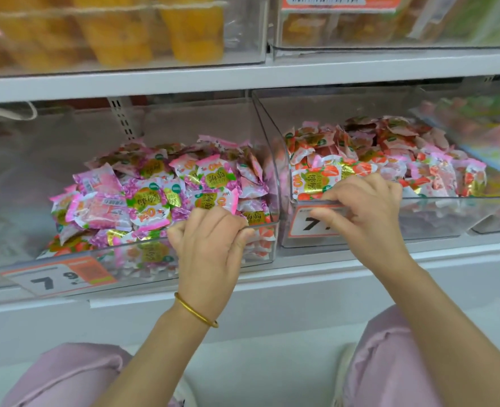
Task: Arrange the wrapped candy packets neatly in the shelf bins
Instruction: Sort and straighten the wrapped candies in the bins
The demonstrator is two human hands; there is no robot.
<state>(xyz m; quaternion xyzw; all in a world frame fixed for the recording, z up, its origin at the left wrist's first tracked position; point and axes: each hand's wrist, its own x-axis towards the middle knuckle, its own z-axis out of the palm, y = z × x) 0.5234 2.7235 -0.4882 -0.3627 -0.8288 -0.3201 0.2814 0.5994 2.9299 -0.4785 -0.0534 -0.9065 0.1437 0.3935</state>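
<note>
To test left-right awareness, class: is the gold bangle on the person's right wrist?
No: the gold bangle sits at the wrist of the left hand, which grips the left bin; the right hand shows none.

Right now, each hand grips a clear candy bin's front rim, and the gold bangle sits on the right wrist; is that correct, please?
No: the head view shows the gold bangle on the left wrist. The rest holds: the left hand grips the front rim of the purple-packet bin, the right hand that of the red-packet bin.

Two hands (210, 245) (366, 207), two clear bins (119, 245) (454, 198), two price labels (63, 277) (312, 223), one bangle (196, 311), uncountable packets (154, 195).
</note>
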